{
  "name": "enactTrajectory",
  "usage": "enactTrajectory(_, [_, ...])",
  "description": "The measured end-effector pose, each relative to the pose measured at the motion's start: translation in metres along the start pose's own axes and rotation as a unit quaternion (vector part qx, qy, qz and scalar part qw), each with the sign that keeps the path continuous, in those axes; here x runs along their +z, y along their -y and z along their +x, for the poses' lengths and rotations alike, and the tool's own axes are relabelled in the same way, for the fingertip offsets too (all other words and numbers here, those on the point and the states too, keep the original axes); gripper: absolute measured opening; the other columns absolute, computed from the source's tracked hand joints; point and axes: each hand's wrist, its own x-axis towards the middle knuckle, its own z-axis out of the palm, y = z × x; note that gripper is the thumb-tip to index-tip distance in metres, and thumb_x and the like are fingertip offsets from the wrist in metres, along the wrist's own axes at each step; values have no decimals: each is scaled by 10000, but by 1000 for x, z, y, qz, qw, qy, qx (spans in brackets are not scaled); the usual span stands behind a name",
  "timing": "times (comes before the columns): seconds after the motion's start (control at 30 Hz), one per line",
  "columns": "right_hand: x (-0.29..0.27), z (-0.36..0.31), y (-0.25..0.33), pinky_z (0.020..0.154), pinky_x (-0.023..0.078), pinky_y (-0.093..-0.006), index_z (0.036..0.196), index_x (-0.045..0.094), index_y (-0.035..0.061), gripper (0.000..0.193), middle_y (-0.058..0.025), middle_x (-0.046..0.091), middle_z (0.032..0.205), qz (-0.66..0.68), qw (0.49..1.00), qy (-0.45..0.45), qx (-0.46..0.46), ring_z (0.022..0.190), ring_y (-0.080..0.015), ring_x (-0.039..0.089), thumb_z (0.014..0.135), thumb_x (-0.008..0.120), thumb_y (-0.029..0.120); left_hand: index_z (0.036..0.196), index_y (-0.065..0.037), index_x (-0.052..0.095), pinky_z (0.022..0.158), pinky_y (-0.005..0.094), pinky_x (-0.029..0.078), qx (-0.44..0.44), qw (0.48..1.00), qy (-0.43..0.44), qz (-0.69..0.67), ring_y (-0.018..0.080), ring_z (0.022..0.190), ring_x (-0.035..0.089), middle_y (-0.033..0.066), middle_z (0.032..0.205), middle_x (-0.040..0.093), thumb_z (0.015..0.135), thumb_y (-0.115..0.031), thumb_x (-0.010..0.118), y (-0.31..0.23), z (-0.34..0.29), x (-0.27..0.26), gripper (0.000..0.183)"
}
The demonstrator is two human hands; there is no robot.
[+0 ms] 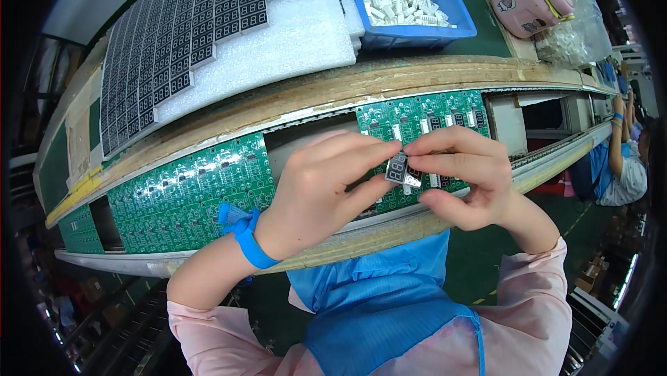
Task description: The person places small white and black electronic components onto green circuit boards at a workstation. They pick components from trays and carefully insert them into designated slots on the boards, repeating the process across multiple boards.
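Both my hands meet over a green circuit board panel (381, 113) on the rail line. My left hand (316, 185), with a blue strap on its wrist, pinches a small black seven-segment display (397, 169) between thumb and forefinger. Fingers of my right hand (472, 171) are closed on the same display's upper right edge. Just beside it, partly covered, a second dark display (413, 178) shows; whether it is held or sits on the board I cannot tell. More displays and white connectors (425, 126) stand on this panel.
Left along the rails lies another green panel (187, 195). Beyond the wooden ledge (292, 91), rows of displays (208, 21) lie on white foam (292, 42). A blue bin (417, 37) holds white connectors. A pink container (526, 4) stands far right; another person (618, 167) sits farther along.
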Motion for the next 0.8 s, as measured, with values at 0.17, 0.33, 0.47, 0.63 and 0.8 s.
enactTrajectory(0.17, [12, -7, -6, 733, 592, -326, 1033, 731, -33, 246, -173, 690, 1091, -48, 999, -10, 22, 891, -257, 714, 791, 767, -13, 1121, -8, 715, 656, 350, 526, 24, 998, -1, 58, 268, 763, 671, 132, 972, 722, 734, -99, 840, -8, -2, -1, 416])
enactTrajectory(0.33, [7, -9, -1, 697, 596, -332, 990, 700, -14, 218, -155, 684, 1061, -95, 994, 48, 9, 843, -274, 711, 781, 762, -11, 1056, -16, 696, 611, 358, 514, 39, 996, 18, 76, 262, 712, 648, 120, 947, 711, 728, -119, 840, -4, -8, 7, 373])
enactTrajectory(0.47, [-7, -5, 6, 657, 592, -346, 935, 673, 8, 215, -140, 686, 1014, -188, 977, 103, -17, 794, -285, 706, 743, 769, -4, 1044, -31, 675, 582, 341, 508, 74, 989, 34, 122, 245, 697, 638, 102, 931, 696, 713, -109, 831, -8, -12, 12, 374])
enactTrajectory(0.63, [-28, -5, -20, 721, 569, -370, 958, 704, 18, 283, -114, 717, 979, -171, 984, 45, 20, 861, -286, 698, 691, 798, 8, 1076, -49, 654, 559, 308, 506, 69, 979, 102, 163, 205, 773, 642, 66, 1009, 679, 739, -129, 793, -5, -11, 1, 373])
enactTrajectory(0.8, [-10, 0, -38, 830, 517, -373, 998, 735, 41, 315, -55, 745, 1043, -238, 970, 34, 38, 979, -293, 612, 693, 812, 26, 1105, -62, 637, 558, 289, 509, 56, 972, 127, 189, 168, 806, 631, 40, 1090, 673, 766, -169, 770, 0, -16, 5, 379])
